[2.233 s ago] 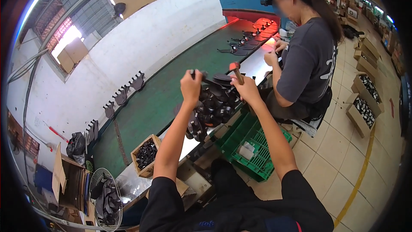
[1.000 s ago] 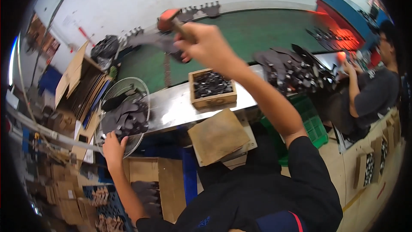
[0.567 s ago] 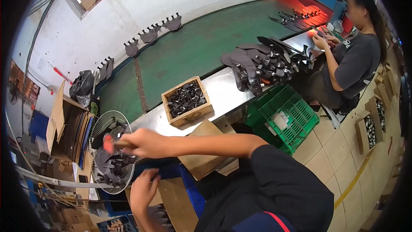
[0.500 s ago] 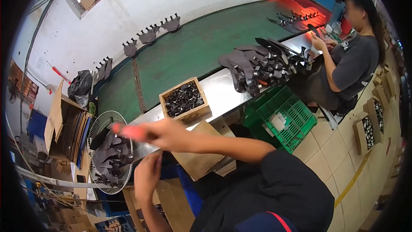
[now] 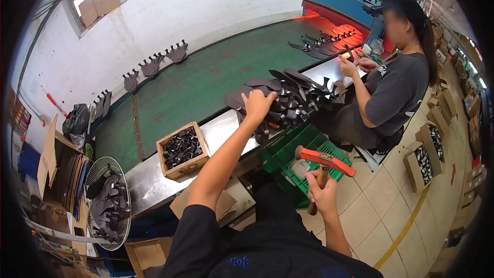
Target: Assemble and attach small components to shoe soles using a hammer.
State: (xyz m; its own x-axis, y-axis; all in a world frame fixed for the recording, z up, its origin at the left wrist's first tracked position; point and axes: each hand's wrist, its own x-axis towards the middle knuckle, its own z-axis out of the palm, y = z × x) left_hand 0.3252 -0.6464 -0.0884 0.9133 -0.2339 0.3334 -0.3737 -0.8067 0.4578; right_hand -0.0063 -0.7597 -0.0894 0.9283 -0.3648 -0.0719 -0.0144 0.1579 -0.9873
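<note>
My right hand (image 5: 323, 195) is wrapped round the wooden handle of a hammer (image 5: 325, 158) with a red head, held up in front of the green crate. My left hand (image 5: 257, 105) reaches over a pile of dark grey sole-shaped pieces (image 5: 288, 100) with shiny black heel-like posts. Its fingers are spread on the grey pieces at the pile's left end; no piece is lifted. The pile lies along the metal edge strip (image 5: 222, 125) of the green-topped table.
A wooden box (image 5: 203, 157) of small black parts stands left of my left forearm. Beyond it is a wire basket (image 5: 125, 180) of grey pieces. A green crate (image 5: 275, 162) sits below the table. A co-worker (image 5: 396, 77) handles a dark piece at the right.
My view has turned to the right. My right hand has carried the hammer from near the wire basket to the crate side. My left hand has moved from the table's near edge onto the pile.
</note>
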